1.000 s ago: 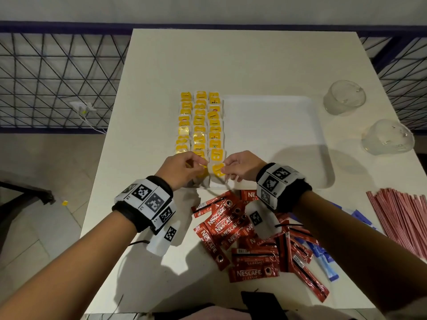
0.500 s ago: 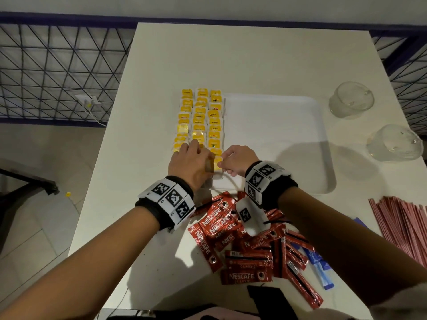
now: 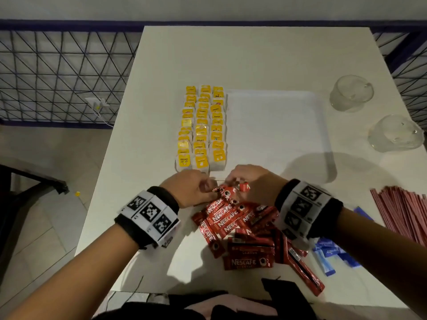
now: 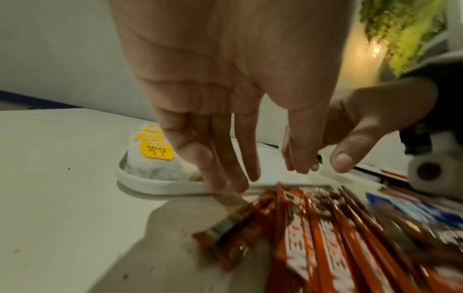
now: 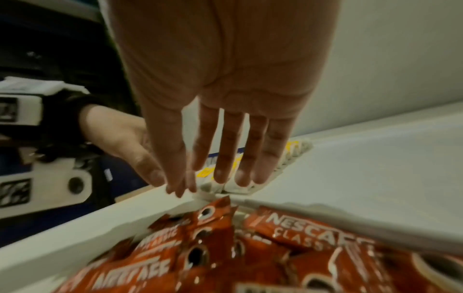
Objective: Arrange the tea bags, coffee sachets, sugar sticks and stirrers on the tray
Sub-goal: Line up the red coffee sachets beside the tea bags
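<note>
A white tray point(image 3: 272, 135) holds three columns of yellow-tagged tea bags point(image 3: 203, 125) along its left side. A pile of red coffee sachets point(image 3: 242, 229) lies on the table just in front of the tray. My left hand point(image 3: 196, 190) and right hand point(image 3: 249, 181) hover side by side over the pile's far end, at the tray's near rim point(image 4: 160, 188). In the wrist views the left hand point(image 4: 250, 170) and right hand point(image 5: 200, 178) point straight fingers down and hold nothing. Blue sugar sticks point(image 3: 328, 255) and red stirrers point(image 3: 404, 211) lie to the right.
Two upturned clear glasses point(image 3: 351, 93) point(image 3: 395, 132) stand right of the tray. The right two thirds of the tray are bare. A wire fence point(image 3: 57, 77) runs behind the table point(image 3: 254, 54), whose left edge drops to the floor.
Both hands have let go of the nearest tea bags and drawn back toward me, from the tray's front row to the far end of the coffee sachet pile.
</note>
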`<state>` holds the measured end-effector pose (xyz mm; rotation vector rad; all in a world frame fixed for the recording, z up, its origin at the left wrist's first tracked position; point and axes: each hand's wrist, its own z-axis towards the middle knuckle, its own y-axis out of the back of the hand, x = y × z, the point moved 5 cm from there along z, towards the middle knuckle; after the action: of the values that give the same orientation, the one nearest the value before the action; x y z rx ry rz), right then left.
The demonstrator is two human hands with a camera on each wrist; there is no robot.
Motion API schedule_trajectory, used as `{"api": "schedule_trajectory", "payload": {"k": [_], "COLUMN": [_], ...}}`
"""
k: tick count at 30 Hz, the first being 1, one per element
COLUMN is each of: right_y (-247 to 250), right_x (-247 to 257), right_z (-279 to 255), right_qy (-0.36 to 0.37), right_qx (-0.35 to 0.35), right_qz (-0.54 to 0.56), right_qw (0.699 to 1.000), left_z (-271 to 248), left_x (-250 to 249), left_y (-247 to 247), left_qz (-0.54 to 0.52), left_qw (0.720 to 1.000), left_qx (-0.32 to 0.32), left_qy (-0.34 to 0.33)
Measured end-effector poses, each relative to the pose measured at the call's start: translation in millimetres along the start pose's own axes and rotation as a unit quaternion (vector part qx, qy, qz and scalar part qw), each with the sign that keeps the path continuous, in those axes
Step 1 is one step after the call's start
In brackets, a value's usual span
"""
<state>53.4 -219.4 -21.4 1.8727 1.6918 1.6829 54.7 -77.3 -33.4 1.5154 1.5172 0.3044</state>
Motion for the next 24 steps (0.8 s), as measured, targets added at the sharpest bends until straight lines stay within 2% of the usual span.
{"api": "schedule_trajectory", "payload": {"k": [2,4,8,10,12,16,18,22,24], "right_y": [-12,-18,-26,-28,-28,-33,-37,-35,-37], "right_x": [5,4,9,11,10,5,2,-3,-5], "right_z": [-8,-12,-19,-23,-28,-39,-42,-56,-66], "right_qy": [0.041,0.027,-0.024,-0.051,-0.083,-0.144,-0.165,-0.190,-0.192], "right_qx": [0.020,0.031,0.043,0.033,0.023,0.006,-0.014,-0.086,-0.107], "right_qz": [-0.090,-0.151,-0.212,-0.230,-0.227,-0.200,-0.176,-0.131,-0.122], "right_qw": [0.995,0.988,0.976,0.971,0.970,0.969,0.970,0.969,0.968], "left_z": [-5,-6,2,1,-1,2,6,14,18], "left_x": [-5,-6,-3,-3,-6,-17,-19,-19,-15], "left_y": [-7,-10,-27,-31,-35,-45,-47,-50,-53], "left_qz": [0.035,0.050,0.082,0.069,0.045,0.097,0.091,0.054,0.003], "left_qw": [0.999,0.998,0.997,0.997,0.998,0.993,0.993,0.997,0.998], "left_qx": [-0.010,-0.039,-0.012,-0.019,-0.028,-0.066,-0.074,-0.033,-0.019], "left_qy": [-0.015,-0.012,0.005,0.019,0.031,0.028,0.035,0.051,0.063]}}
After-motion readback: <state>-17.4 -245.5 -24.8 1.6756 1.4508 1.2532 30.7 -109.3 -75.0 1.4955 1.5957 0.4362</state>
